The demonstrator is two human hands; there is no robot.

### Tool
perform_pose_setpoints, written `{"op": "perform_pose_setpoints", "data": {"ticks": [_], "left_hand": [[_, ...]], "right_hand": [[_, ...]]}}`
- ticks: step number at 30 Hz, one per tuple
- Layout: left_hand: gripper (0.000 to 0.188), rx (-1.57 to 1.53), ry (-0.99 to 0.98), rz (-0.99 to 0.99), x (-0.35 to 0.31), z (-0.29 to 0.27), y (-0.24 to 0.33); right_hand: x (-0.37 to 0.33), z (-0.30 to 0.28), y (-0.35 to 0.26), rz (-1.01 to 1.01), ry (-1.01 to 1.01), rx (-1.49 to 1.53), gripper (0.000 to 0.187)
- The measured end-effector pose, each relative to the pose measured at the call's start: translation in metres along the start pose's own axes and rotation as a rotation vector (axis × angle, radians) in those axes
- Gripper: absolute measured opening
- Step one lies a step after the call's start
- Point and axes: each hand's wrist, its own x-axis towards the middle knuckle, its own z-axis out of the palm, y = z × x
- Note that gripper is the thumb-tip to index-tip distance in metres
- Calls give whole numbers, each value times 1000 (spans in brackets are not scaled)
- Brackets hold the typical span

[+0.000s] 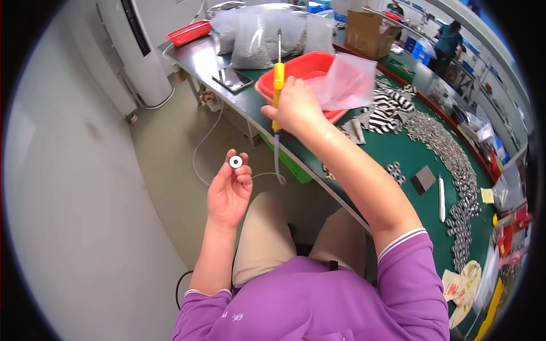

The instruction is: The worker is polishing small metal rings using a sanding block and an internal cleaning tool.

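My left hand (229, 196) is raised over the floor beside the table, pinching a small silver metal ring (232, 165) with a round hole between thumb and fingertips. At the table edge, my right hand (300, 107) grips a yellow pen-shaped power tool (278, 77). Its thin metal shaft points up, and a grey cord or hose (277, 156) hangs from its lower end. Behind that hand stands a red plastic basin (311, 61) with a translucent plastic bag (352, 79) over its right side. The ring and the tool are apart.
Many small metal rings (446, 148) lie in a long curved pile on the green tabletop (369, 159). Nearby are a striped cloth (392, 108), a grey block (423, 179) and a white pen-like stick (442, 199). A phone (232, 78) and filled plastic bags (253, 45) sit farther back.
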Motion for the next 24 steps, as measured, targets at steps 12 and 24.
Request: {"op": "perform_pose_setpoints", "data": {"ticks": [12, 24], "left_hand": [[29, 136, 40, 135, -32, -2, 44], [27, 246, 94, 404, -55, -26, 100]], "right_hand": [[41, 28, 18, 256, 70, 747, 46], [-106, -42, -51, -429, -571, 572, 27]]}}
